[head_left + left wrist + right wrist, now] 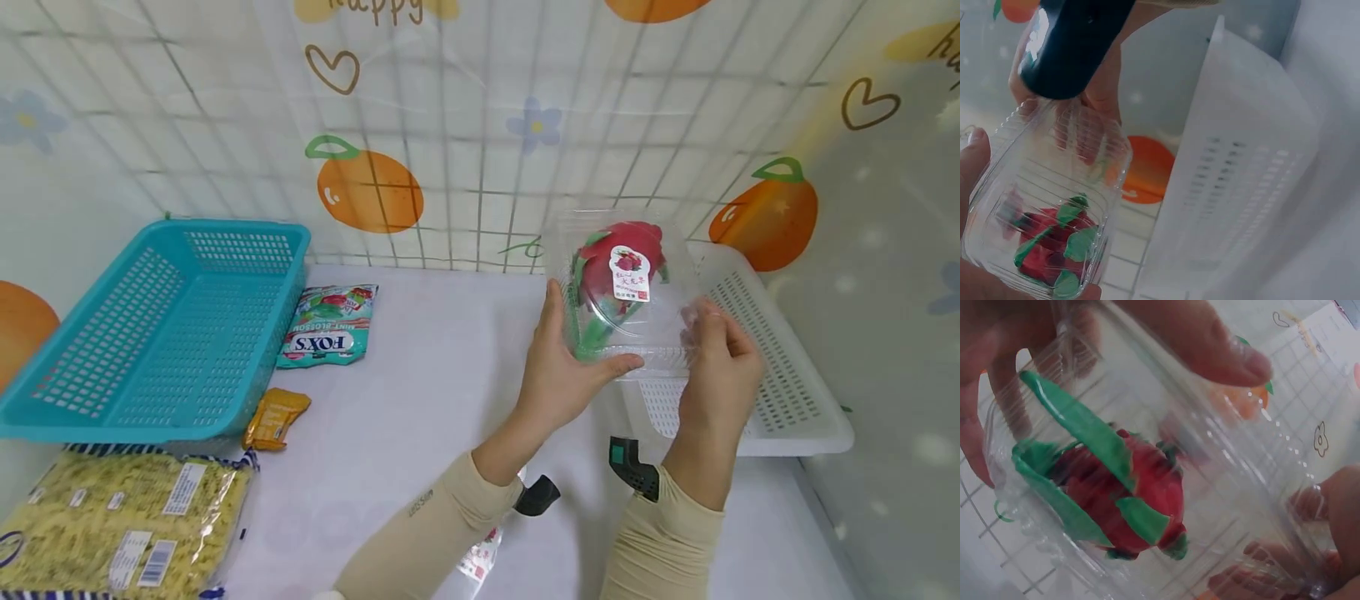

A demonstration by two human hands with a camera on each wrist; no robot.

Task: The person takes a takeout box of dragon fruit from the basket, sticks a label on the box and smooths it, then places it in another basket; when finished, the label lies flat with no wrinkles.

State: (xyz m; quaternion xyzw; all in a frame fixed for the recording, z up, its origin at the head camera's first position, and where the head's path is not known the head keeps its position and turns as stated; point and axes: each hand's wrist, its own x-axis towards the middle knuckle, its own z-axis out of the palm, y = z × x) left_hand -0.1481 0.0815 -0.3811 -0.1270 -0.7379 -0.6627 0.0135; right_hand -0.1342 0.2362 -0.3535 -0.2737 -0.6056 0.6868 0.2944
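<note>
Both hands hold a clear plastic clamshell box (667, 333) up above the table, tilted so its top faces the head camera. Inside it lies a red dragon fruit (592, 279) with green scales, against the box's left side. A white label (630, 273) printed with a dragon fruit shows over the fruit. My left hand (558, 367) grips the box's left and lower edge, its thumb along the front. At the opposite edge my right hand (720, 358) pinches the plastic between thumb and fingers. In the right wrist view the dragon fruit (1154, 494) shows through the clear wall.
A white basket (817, 408) stands at the right, partly behind the box. At the left is a blue basket (277, 350), with a FOX'S candy bag (330, 325), an orange packet (277, 417) and a yellow pasta bag (90, 508) nearby. A sticker sheet (480, 562) lies under the left forearm.
</note>
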